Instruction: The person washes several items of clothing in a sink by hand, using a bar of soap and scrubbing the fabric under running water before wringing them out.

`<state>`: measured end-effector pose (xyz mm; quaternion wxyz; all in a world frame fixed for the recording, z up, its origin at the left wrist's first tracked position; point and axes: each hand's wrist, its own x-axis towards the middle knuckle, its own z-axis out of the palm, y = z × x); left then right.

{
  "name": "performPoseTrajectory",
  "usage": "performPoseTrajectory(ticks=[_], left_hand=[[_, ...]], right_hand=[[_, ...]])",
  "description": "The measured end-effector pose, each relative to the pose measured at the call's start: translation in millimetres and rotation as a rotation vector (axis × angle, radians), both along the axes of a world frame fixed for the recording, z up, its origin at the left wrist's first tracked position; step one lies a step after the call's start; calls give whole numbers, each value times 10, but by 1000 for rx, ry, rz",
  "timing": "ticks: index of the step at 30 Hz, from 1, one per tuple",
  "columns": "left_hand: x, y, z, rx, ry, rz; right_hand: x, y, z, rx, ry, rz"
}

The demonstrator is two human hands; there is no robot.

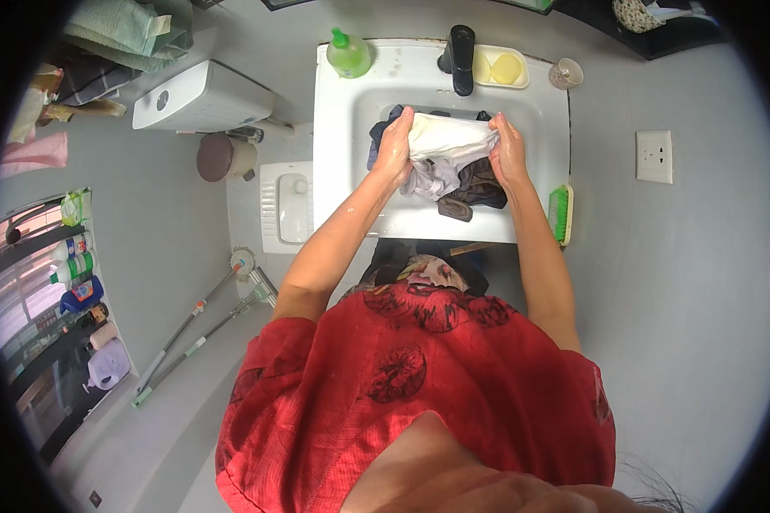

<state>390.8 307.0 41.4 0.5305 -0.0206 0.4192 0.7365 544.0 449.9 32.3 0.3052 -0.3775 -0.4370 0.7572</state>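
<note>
Stretched between my two hands is a wet white cloth (452, 136), held above the basin of a white ceramic sink (539, 215). My left hand (394, 146) grips its left end, thumb on top. The other end is bunched in the fingers of my right hand (509, 151). Below the cloth lies a heap of wet laundry: a pale grey garment (431, 179), a dark brown one (484, 183) and a navy piece (378, 134) to the left. The cloth hides part of the heap and the basin floor.
A black faucet (462, 61) rises at the sink's back, between a green pump bottle (349, 56) and a dish of yellow soap (505, 68). A paper cup (565, 74) stands on the right corner. A green scrub brush (559, 215) rests along the right edge. Mops (199, 308) lean at left.
</note>
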Motion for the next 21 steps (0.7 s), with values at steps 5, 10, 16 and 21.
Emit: performPoseTrajectory(ticks=[5, 10, 16, 21], left_hand=[[21, 202, -183, 8, 77, 36], [-90, 206, -474, -102, -323, -167], [499, 549, -123, -153, -139, -69], [315, 407, -401, 112, -344, -201]], right_hand=[[-91, -159, 72, 8, -81, -121], [-420, -1034, 446, 977, -566, 466], [-467, -228, 44, 888, -833, 105], [-544, -680, 142, 1092, -989, 345]])
